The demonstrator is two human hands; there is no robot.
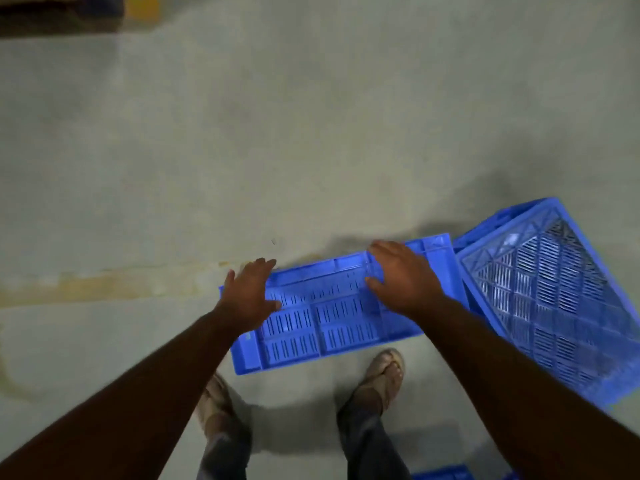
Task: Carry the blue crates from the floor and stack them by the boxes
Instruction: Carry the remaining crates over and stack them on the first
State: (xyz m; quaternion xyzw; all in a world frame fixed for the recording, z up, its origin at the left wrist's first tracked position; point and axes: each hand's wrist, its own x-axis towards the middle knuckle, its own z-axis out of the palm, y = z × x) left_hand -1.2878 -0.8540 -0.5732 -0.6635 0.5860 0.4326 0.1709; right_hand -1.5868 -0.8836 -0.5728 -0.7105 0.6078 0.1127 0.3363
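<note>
Two sandalled feet [382,375] are seen on the floor [311,133], nearest. Just ahead, a blue crate [322,320] is lying there, reached for by the spread left hand [249,296] and spread right hand [401,278]; no grip is made yet. A second crate [554,292] is tilted beside it. Carrying and stacking are judged undone.

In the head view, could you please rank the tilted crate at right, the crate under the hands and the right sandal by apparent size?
1. Tilted crate
2. Crate under the hands, though its smaller look may be only foreshortening
3. Right sandal
</note>
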